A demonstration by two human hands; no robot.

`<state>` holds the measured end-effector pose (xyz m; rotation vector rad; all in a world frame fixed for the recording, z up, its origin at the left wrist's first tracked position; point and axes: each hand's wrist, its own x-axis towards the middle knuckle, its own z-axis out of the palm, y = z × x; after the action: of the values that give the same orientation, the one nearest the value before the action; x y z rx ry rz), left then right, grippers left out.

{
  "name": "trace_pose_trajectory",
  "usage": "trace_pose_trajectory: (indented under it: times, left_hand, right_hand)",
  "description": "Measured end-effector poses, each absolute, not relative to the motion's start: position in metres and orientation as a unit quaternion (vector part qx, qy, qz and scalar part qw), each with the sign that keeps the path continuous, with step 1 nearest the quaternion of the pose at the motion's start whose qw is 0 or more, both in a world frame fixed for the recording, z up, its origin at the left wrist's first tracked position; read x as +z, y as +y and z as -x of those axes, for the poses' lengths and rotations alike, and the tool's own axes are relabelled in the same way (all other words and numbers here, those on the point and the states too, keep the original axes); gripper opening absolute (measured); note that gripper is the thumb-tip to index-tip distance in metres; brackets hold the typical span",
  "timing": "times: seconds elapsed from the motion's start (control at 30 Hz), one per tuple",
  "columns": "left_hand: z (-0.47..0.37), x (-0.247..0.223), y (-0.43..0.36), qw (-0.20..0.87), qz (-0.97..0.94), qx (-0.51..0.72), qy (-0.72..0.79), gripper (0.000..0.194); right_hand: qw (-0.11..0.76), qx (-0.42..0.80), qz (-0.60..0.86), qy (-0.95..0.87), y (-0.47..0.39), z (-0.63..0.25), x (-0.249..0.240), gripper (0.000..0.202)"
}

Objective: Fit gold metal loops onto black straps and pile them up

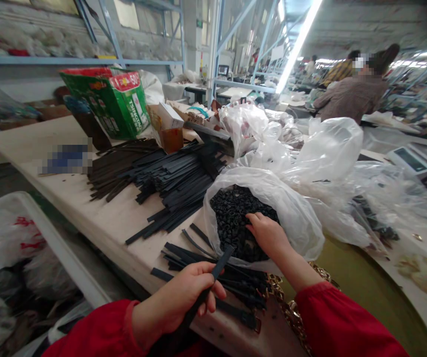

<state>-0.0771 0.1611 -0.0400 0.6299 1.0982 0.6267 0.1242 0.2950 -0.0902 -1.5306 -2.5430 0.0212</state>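
My left hand (187, 292) is wrapped round a dark strap (219, 265) at the lower middle, the strap's end pointing up and to the right. My right hand (267, 233) reaches into an open clear plastic bag (298, 213) full of small black loops (236, 213). Its thumb and index finger are close together at the loops; what they hold, if anything, is too small to tell. Below the bag, between my hands, lies a pile of black straps (236, 285) with metal buckles. Larger bundles of black strips (184, 173) are spread to the left of the bag.
A green and red carton (117, 104) and a small open box (169, 131) stand behind the strips. Gold chain (290, 307) lies beside my right forearm on an olive round surface (358, 287). A white-rimmed bin (65, 258) is at left. A person (362, 94) sits farther back.
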Motion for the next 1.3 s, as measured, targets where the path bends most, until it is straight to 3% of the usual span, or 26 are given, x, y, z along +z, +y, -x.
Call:
trace_pose_trajectory:
  times: [0.1, 0.2, 0.3, 0.4, 0.63, 0.77, 0.97, 1.3]
  left_hand:
    - [0.077, -0.037, 0.153, 0.755, -0.294, 0.297, 0.505, 0.02]
    - [0.077, -0.035, 0.144, 0.741, -0.31, 0.307, 0.51, 0.03]
    - [0.075, -0.034, 0.135, 0.721, -0.354, 0.308, 0.511, 0.042]
    - [0.071, -0.035, 0.127, 0.693, -0.421, 0.285, 0.512, 0.045]
    - [0.067, -0.037, 0.11, 0.54, -0.6, 0.274, 0.523, 0.045]
    - [0.069, -0.035, 0.105, 0.545, -0.6, 0.285, 0.512, 0.048]
    - [0.067, -0.038, 0.096, 0.535, -0.605, 0.288, 0.514, 0.028]
    - [0.06, -0.042, 0.098, 0.514, -0.597, 0.27, 0.553, 0.022]
  right_hand:
    - [0.199, 0.104, 0.533, -0.816, 0.277, -0.125, -0.079, 0.014]
    - [0.353, 0.379, 0.54, -0.663, 0.243, -0.121, -0.067, 0.02]
    - [0.413, 0.614, 0.506, -0.443, 0.198, -0.115, -0.057, 0.034]
    - [0.453, 0.7, 0.464, -0.298, 0.161, -0.11, -0.051, 0.035]
    - [0.537, 0.693, 0.438, -0.2, 0.125, -0.105, -0.049, 0.028]
    - [0.543, 0.697, 0.42, -0.209, 0.117, -0.104, -0.051, 0.025]
    - [0.553, 0.709, 0.401, -0.175, 0.112, -0.1, -0.057, 0.023]
    - [0.548, 0.666, 0.448, -0.237, 0.105, -0.096, -0.071, 0.022]
